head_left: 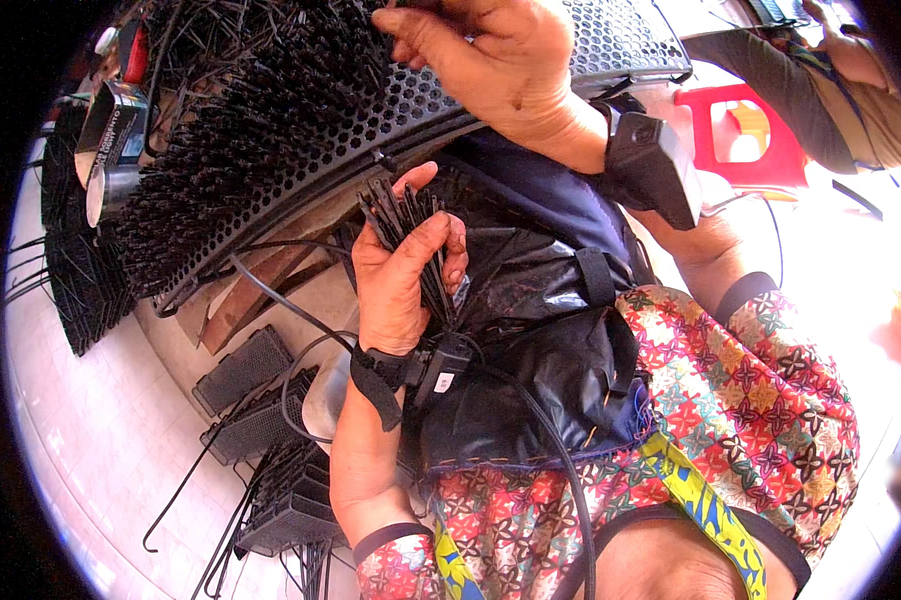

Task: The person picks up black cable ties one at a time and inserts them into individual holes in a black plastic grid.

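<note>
A bundle of thin black strips (403,222) is wrapped in the fingers of my left hand (408,268), with its tips fanning out above my thumb. This hand is in front of the near edge of a black perforated panel (621,38). Many black strips (246,160) stand upright in the holes across the panel's left part, packed closely like bristles. Over the panel is my right hand (511,72), its thumb and forefinger pinched together beside the standing strips. What lies between those fingertips is too small to make out. Bare holes show right of the strips.
Loose black strips (211,40) lie in a heap beyond the panel. Black baskets (291,495) with long wires stand on the floor at lower left. A metal can (119,192) is at the left, a red stool (741,140) at right, near another person (821,95). Cables hang from my wrist devices.
</note>
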